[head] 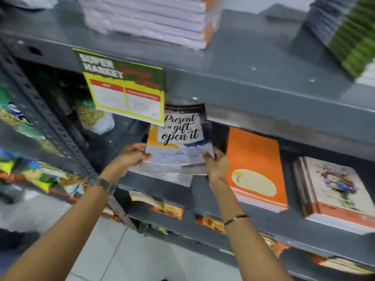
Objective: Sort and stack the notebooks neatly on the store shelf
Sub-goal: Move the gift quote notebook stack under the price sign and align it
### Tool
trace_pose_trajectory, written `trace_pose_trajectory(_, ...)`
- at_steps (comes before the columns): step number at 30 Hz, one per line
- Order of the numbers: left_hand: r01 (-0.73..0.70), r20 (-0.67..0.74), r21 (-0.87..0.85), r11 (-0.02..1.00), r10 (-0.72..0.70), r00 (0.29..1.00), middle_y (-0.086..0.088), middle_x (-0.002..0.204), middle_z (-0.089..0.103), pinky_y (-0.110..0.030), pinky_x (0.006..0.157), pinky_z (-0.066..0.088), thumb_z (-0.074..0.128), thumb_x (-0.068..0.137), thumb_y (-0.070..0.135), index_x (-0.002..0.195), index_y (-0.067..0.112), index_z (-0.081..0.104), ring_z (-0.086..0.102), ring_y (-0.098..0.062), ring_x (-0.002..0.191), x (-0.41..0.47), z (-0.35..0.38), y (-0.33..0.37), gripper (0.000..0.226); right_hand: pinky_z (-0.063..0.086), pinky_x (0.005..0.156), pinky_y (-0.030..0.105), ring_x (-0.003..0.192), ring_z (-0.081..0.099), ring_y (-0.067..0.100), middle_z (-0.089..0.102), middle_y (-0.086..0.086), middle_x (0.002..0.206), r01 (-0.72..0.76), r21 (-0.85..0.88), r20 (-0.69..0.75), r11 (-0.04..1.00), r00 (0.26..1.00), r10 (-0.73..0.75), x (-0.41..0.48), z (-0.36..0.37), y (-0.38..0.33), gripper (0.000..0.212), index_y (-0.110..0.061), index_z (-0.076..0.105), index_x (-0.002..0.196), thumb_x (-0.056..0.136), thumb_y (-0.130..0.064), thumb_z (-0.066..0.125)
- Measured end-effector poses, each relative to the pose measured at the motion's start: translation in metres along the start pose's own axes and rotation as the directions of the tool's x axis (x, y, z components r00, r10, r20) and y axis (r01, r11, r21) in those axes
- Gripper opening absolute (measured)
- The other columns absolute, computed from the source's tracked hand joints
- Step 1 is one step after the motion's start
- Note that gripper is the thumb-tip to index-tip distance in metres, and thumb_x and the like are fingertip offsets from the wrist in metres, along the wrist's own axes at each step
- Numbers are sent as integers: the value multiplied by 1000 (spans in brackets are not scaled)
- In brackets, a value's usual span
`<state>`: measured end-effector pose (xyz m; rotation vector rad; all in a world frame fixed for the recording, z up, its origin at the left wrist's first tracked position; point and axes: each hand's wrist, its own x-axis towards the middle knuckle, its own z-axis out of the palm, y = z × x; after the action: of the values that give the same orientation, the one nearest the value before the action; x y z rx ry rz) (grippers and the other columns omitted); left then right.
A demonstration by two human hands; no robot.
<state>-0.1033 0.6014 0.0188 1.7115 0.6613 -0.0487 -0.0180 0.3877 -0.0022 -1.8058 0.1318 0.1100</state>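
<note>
A notebook with the words "Present is a gift, open it" [179, 136] is tilted up at the middle of the grey store shelf [178, 189], over a few loose notebooks lying flat [172, 173]. My left hand [133, 156] grips its lower left corner. My right hand [216, 165] grips its lower right corner. To the right lies a stack of orange notebooks [255, 169]. Further right sits a stack with floral covers [334, 191].
A yellow and green supermarket price card [125, 86] hangs from the upper shelf edge just left of the held notebook. The upper shelf carries a white notebook pile [154, 19] and a green-edged pile [349, 31]. Snack packets [26, 171] fill the rack at left. More notebooks sit on the lower shelf [166, 207].
</note>
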Motion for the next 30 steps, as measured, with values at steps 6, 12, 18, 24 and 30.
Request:
trace_pose_trajectory(6, -94, -86, 368, 925, 135, 987, -30, 89, 66, -46, 81, 50, 56, 67, 26, 99, 5, 65, 61, -43, 94, 2, -2, -22, 39, 47, 82, 38, 103, 60, 40, 48, 21, 131, -23, -529, -10, 848, 1000, 20, -11, 16, 8, 37, -4, 58, 111, 87, -31, 59)
trace_pose_trajectory(12, -162, -130, 496, 853, 258, 957, -19, 133, 44, -44, 105, 36, 69, 63, 50, 137, 12, 36, 40, -34, 126, 6, -11, -47, 90, 46, 71, 37, 101, 58, 38, 48, 16, 124, 82, -658, -56, 748, 986, -157, -19, 13, 12, 35, -9, 49, 120, 91, -30, 49)
trace_pose_trajectory(18, -265, 26, 534, 803, 298, 954, -6, 151, 29, -43, 109, 25, 57, 30, 82, 142, 24, 23, 25, -28, 139, 5, -18, -54, 130, 52, 88, 44, 110, 52, 38, 54, 19, 122, 114, -603, -4, 790, 989, -146, -20, 17, 19, 29, -3, 53, 117, 92, -15, 46)
trace_pose_trajectory(24, -357, 28, 504, 786, 399, 917, -10, 143, 43, -30, 103, 28, 81, 50, 52, 135, 20, 42, 37, -26, 133, 7, -22, -56, 98, 49, 88, 33, 104, 61, 38, 64, 20, 117, 36, -410, -41, 912, 998, -58, -13, 16, 22, 27, -3, 60, 114, 87, -7, 57)
trace_pose_trajectory(30, -332, 39, 455, 826, 354, 934, -5, 140, 48, -32, 105, 36, 81, 63, 24, 134, 18, 44, 47, -21, 126, 14, -35, -62, 80, 43, 79, 24, 98, 66, 32, 72, 15, 105, -72, -209, -72, 975, 996, 59, -26, 23, 27, 20, -4, 69, 102, 84, -8, 64)
